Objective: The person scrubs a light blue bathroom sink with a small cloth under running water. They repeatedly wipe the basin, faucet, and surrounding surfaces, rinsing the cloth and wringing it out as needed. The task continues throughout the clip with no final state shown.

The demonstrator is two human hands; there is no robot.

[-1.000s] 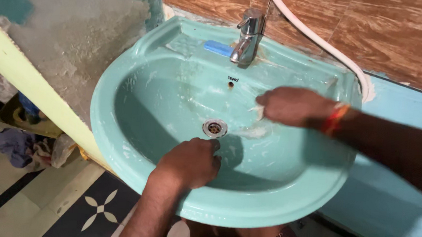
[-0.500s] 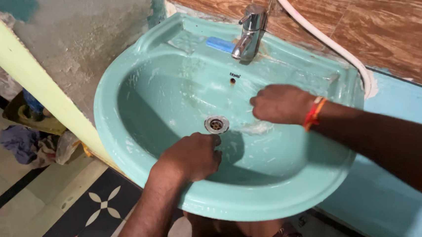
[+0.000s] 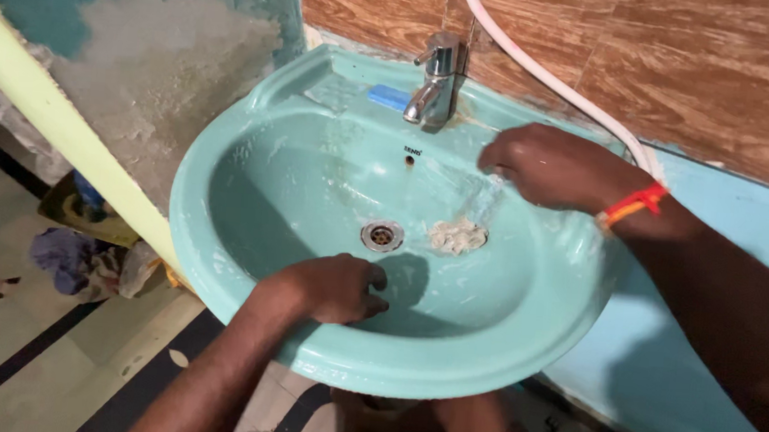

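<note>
A teal wash basin [image 3: 219, 259] hangs on the wall, wet and streaked with white suds. My left hand [image 3: 330, 286] rests on the inside of its front wall, fingers curled, with nothing in it. My right hand [image 3: 555, 167], an orange thread on its wrist, presses against the back right slope of the bowl, and its fingertips are hidden under it. A pale wad [image 3: 457, 235] lies in the bowl just right of the metal drain [image 3: 382, 235], with a wet streak running from it up to my right hand. A chrome tap [image 3: 431, 88] stands at the back.
A blue soap bar [image 3: 387, 97] lies on the ledge left of the tap. A white hose [image 3: 547, 79] runs down the brown tiled wall behind. Cloths and clutter [image 3: 75, 253] lie on the patterned floor at left. A pale green strip [image 3: 57, 121] crosses the patchy wall.
My right hand has moved up and back from beside the drain to the bowl's back right slope. The pale wad now lies by the drain. My left hand slid slightly towards the front rim.
</note>
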